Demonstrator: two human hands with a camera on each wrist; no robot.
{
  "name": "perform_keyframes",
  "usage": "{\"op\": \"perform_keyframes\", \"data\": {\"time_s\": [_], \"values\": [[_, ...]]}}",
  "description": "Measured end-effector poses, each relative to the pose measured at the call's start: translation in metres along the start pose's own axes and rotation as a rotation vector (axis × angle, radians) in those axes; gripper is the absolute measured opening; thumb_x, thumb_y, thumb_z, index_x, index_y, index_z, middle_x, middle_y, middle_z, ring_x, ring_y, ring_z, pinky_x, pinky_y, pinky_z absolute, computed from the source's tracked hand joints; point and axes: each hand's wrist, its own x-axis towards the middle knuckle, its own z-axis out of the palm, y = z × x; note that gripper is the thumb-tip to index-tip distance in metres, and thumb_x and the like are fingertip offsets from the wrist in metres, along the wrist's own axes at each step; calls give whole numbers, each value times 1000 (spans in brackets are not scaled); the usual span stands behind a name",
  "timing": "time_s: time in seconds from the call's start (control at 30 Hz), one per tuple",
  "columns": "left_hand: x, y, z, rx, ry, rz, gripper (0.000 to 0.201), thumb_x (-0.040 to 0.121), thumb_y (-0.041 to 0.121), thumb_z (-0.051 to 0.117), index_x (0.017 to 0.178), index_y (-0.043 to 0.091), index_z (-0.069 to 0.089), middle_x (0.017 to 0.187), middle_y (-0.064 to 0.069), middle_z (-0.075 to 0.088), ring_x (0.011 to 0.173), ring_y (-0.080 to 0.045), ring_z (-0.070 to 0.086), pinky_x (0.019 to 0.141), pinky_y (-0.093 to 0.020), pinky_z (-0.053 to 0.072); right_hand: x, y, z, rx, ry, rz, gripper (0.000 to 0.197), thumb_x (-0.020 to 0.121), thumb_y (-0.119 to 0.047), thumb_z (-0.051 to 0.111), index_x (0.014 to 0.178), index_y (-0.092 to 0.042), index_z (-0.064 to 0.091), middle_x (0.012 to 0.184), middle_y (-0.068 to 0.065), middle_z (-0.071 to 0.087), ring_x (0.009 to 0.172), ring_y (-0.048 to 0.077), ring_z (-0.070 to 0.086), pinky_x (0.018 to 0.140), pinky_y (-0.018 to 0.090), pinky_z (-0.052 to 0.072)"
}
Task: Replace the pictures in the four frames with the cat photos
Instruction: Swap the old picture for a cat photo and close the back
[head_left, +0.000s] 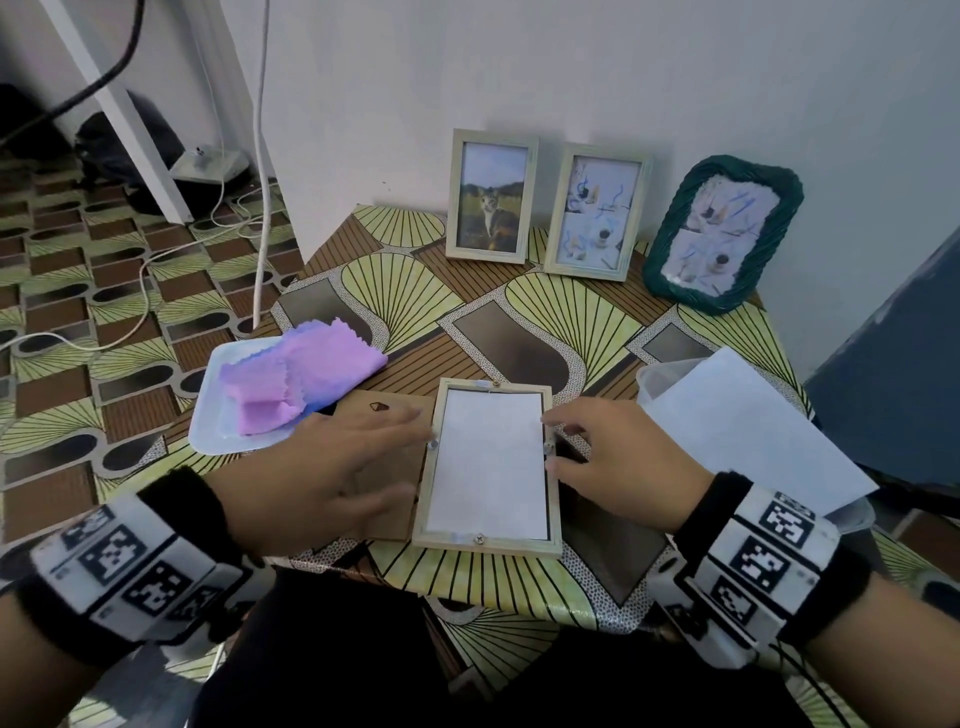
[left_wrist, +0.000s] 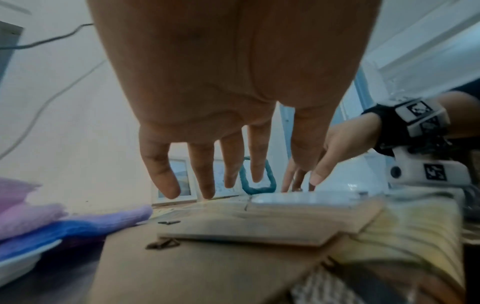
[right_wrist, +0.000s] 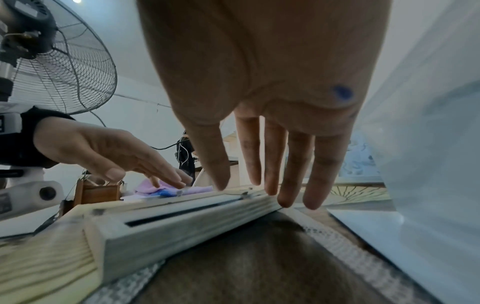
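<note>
Flanking the face-down frame (head_left: 488, 465): cloth tray (head_left: 208, 431) left, envelope (head_left: 748, 431) right

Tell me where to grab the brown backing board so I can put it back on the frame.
Grip the backing board by its long left edge, coming from the left. It lies flat, its right edge against the frame; the left hand already hovers above it.

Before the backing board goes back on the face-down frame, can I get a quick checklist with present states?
1. Open frame lies flat, back up: ok.
2. White sheet sits inside the recess: ok; whether it is a cat photo: cannot tell.
3. Backing board within reach, beside the frame under the left hand: ok.
4. Right hand free, fingers at the frame's edge: ok.
5. Side clips turned clear: cannot tell.
</note>
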Motion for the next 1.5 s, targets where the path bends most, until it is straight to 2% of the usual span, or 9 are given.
{"op": "perform_keyframes", "data": {"time_s": [0.1,0.27,0.77,0.9,1.0,1.13,1.23,1.37,1.5], "values": [[7,5,12,130,-71,-26,63,92,66,30,151,44,20,160,23,5,146,5,2,119,-35,14,-2,-2,3,-54,-38,-6,23,87,-30,65,107,-19,69,111,-6,63,103,15,58,91,36,48],[9,1,19,156,-32,-38,71,93,64,36,154,41,6,155,29,-8,142,11,-4,114,-32,13,-2,-3,7,-131,-24,-22,19,91,-23,57,105,-17,70,114,-5,60,102,16,59,87,34,49],[14,5,24,283,-26,-80,71,90,69,36,152,42,16,160,25,6,145,-2,17,111,-41,20,-7,-13,7,-345,4,64,27,91,-39,54,77,-17,57,88,-2,55,82,19,55,65,28,39],[13,4,23,263,-36,-77,73,90,70,36,153,43,11,159,26,2,145,-1,15,114,-41,19,-6,-17,7,-347,12,58,22,90,-41,55,91,-20,61,97,-4,53,89,18,56,67,28,42],[8,-2,19,156,-34,-67,76,89,71,38,153,43,8,159,27,0,146,1,11,117,-37,20,-4,-15,8,-313,-16,-26,33,92,-38,55,118,-20,60,120,-3,54,114,18,50,89,32,47],[-4,-17,17,50,-46,-87,86,82,77,38,154,39,9,161,19,0,145,7,-5,116,-17,3,-3,-12,14,-283,-147,-128,50,95,-46,50,140,-22,48,151,-3,38,140,17,32,112,34,34],[-15,-25,18,130,-176,-29,92,79,82,36,153,42,-1,157,24,-18,137,13,-26,115,-16,-6,-4,-10,19,-305,-183,-133,50,96,-50,48,139,-24,45,154,-4,32,141,15,29,109,32,35],[-30,-32,19,212,-247,55,99,75,88,38,149,47,-14,152,28,-29,136,13,-30,116,-21,-3,-5,-9,20,-363,-192,-134,51,97,-50,46,141,-26,39,158,-6,26,144,14,26,105,33,38],[-44,-36,22,245,-211,107,90,91,58,53,152,38,-9,157,23,-20,142,7,-23,119,-20,1,-7,-8,19,-387,-206,-130,50,97,-49,47,142,-30,36,159,-8,22,145,12,23,103,35,42]]}}
